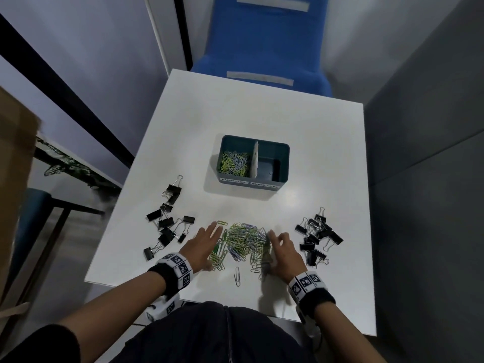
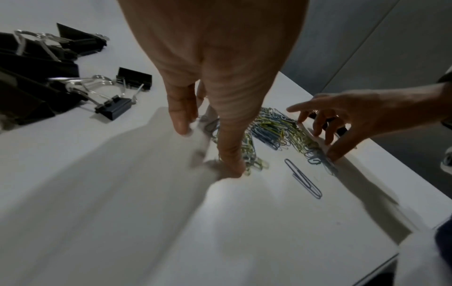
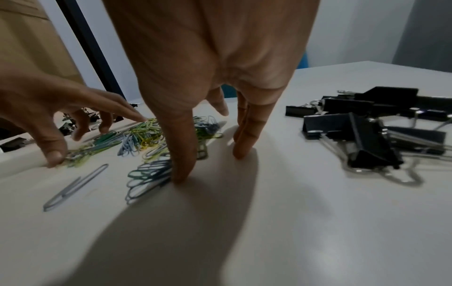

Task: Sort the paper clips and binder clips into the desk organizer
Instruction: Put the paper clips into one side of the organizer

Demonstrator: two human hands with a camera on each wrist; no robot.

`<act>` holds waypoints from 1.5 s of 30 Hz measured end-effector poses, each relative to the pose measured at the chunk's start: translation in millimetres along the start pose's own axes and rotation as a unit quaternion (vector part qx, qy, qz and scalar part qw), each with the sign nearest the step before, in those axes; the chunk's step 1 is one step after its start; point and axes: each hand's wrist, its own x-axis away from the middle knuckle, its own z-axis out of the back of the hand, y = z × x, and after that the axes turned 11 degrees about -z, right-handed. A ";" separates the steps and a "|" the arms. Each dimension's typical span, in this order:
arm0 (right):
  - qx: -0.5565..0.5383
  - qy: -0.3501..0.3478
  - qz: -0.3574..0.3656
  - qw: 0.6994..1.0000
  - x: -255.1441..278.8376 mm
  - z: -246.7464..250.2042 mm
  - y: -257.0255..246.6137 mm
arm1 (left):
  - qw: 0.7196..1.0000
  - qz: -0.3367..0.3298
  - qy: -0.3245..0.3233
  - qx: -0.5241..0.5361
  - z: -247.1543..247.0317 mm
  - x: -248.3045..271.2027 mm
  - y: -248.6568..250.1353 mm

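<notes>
A pile of green, yellow and blue paper clips (image 1: 243,242) lies near the front of the white table (image 1: 262,113). My left hand (image 1: 208,243) stands at the pile's left side and my right hand (image 1: 280,247) at its right. Both have straight, spread fingers with tips on the table, touching the pile's edges and holding nothing. The left wrist view shows the left hand (image 2: 208,151) beside the pile (image 2: 274,133). The right wrist view shows the right hand (image 3: 211,166) against the pile (image 3: 141,139). The teal organizer (image 1: 284,163) has paper clips in its left compartment; its right compartment shows none.
Black binder clips lie in two groups, one on the left (image 1: 167,221) and one on the right (image 1: 317,237). One loose paper clip (image 1: 237,276) lies near the front edge. A blue chair (image 1: 264,43) stands behind the table.
</notes>
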 end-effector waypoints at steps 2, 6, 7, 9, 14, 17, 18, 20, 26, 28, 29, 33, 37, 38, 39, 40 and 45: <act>-0.011 -0.006 -0.003 1.000 -3.4 -1.6 -13.1 | 1.000 0.001 0.009 0.001 4.9 -5.4 11.0; 0.003 -0.006 0.008 1.000 -9.9 -0.9 -39.2 | 0.999 -0.020 0.027 -0.008 8.0 -20.5 30.6; 0.008 -0.005 0.007 1.000 -11.8 -0.5 -43.6 | 0.999 -0.020 0.028 -0.010 7.1 -23.6 33.1; 0.014 0.002 0.006 1.000 -14.9 -0.4 -49.1 | 0.999 -0.017 0.028 -0.010 6.1 -28.7 36.9; 0.013 0.038 0.000 0.999 -18.6 0.1 -52.8 | 0.996 -0.018 0.086 -0.002 4.0 -40.6 37.8; 0.002 0.034 0.000 0.999 -20.9 5.9 -52.2 | 0.993 -0.022 0.115 0.016 4.2 -45.4 31.9; -0.004 0.037 -0.002 0.999 -22.2 8.4 -51.1 | 0.992 -0.023 0.124 0.027 5.9 -46.6 29.0; -0.021 0.038 -0.008 0.999 -23.0 13.7 -48.2 | 0.990 -0.020 0.130 0.058 12.0 -48.0 23.3; -0.071 0.031 -0.024 0.997 -25.7 25.1 -33.4 | 0.977 -0.004 0.149 0.154 35.1 -49.7 9.4; -0.083 0.039 -0.019 0.996 -24.5 28.1 -30.4 | 0.969 -0.016 0.176 0.171 41.5 -48.4 6.5; -0.083 0.044 -0.013 0.995 -23.1 30.5 -29.6 | 0.967 -0.023 0.186 0.174 45.3 -46.7 6.3; -0.078 0.068 0.006 0.995 -17.0 40.3 -24.5 | 0.952 -0.047 0.230 0.199 68.1 -36.9 7.9; -0.077 0.075 0.013 0.994 -10.0 56.1 -21.8 | 0.931 -0.083 0.282 0.216 108.6 -27.1 17.0; -0.073 0.076 0.018 0.994 -7.9 61.9 -22.7 | 0.926 -0.092 0.297 0.212 120.9 -26.9 19.3; -0.065 0.076 0.024 0.995 -6.5 67.9 -24.4 | 0.922 -0.099 0.312 0.205 133.7 -28.3 21.0; -0.053 0.076 0.029 0.995 -5.2 74.8 -26.7 | 0.919 -0.104 0.326 0.196 146.7 -31.4 21.7; -0.017 0.092 0.079 0.992 -4.5 113.2 -46.8 | 0.914 -0.093 0.364 0.155 206.3 -60.8 20.8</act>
